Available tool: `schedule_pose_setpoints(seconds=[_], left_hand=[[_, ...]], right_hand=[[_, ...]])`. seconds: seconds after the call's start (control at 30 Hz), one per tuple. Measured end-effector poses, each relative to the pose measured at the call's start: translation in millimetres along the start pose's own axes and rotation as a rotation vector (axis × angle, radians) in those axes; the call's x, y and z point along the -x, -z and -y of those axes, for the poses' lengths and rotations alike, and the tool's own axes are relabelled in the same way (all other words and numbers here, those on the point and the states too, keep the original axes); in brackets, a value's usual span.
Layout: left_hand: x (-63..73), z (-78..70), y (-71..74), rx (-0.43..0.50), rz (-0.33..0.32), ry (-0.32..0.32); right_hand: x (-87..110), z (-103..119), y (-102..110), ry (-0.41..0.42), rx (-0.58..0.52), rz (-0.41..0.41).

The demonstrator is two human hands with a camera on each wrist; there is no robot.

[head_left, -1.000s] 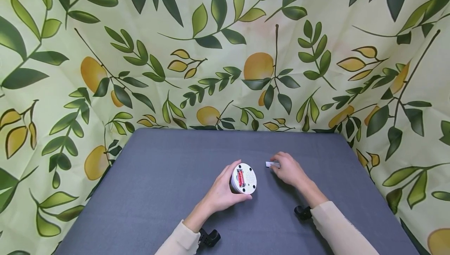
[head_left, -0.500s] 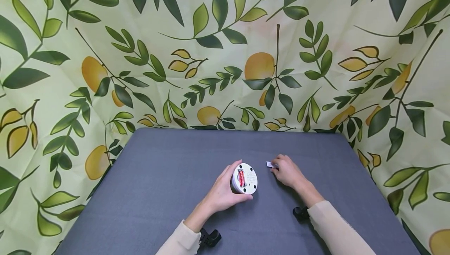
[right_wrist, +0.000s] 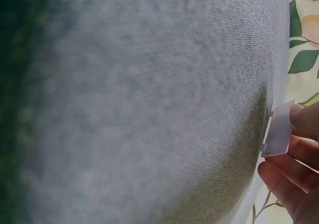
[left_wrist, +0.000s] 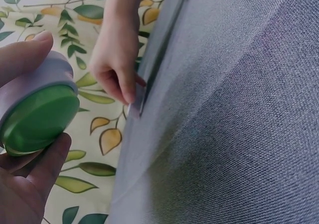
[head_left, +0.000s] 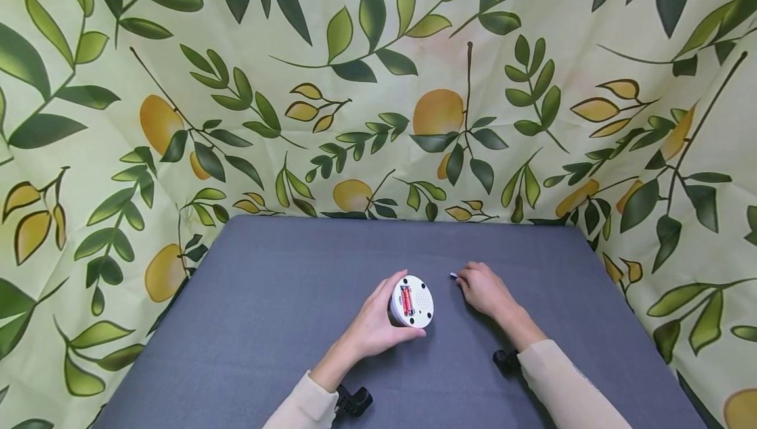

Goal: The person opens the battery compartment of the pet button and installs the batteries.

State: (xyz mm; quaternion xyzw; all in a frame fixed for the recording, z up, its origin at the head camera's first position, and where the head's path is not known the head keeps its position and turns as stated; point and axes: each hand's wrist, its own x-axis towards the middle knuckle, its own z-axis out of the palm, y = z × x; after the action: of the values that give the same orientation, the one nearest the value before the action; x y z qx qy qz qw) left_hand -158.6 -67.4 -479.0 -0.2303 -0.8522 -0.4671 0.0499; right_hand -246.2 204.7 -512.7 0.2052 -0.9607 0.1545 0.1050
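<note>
My left hand [head_left: 378, 327] grips a round white push-button device [head_left: 421, 304] by its rim, fingers on one side and thumb on the other. Its underside faces up in the head view, showing red batteries [head_left: 407, 301] in an uncovered compartment, small dark feet and speaker holes. On the opposite face, a green button top [left_wrist: 42, 119] shows in the left wrist view. To the right, my right hand [head_left: 485, 291] pinches a small white battery cover [right_wrist: 279, 129] between thumb and fingers. Small tabs stick out along one edge of the cover, close to the table surface.
A grey cloth-covered table [head_left: 284, 284] lies under both hands. Behind and beside it hangs a fabric backdrop [head_left: 378, 100] printed with leaves and fruit. Black wrist cameras [head_left: 355, 401] sit below both hands.
The battery cover has turned from showing its flat face to nearly edge-on in the head view. My right hand has shifted slightly; the left hand holds the push-button device steady.
</note>
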Motion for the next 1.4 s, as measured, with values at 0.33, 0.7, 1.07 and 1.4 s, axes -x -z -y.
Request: schedule_pose_setpoints(seconds=[0.33, 0.7, 1.07, 1.4], left_hand=[[0.2, -0.7, -0.6, 0.016, 0.001, 0.004], [-0.2, 0.2, -1.5, 0.015, 0.004, 0.014], [-2.8, -1.0, -1.6, 0.022, 0.005, 0.023], [-4.2, 0.1, -1.8, 0.013, 0.002, 0.011]], right_hand=[[4.4, 4.6, 4.8, -0.068, -0.156, -0.041], [9.5, 14.1, 16.5, -0.229, -0.397, -0.052], [17.4, 33.5, 32.1, -0.221, -0.466, -0.125], [22.2, 49.6, 45.2, -0.158, -0.505, -0.183]])
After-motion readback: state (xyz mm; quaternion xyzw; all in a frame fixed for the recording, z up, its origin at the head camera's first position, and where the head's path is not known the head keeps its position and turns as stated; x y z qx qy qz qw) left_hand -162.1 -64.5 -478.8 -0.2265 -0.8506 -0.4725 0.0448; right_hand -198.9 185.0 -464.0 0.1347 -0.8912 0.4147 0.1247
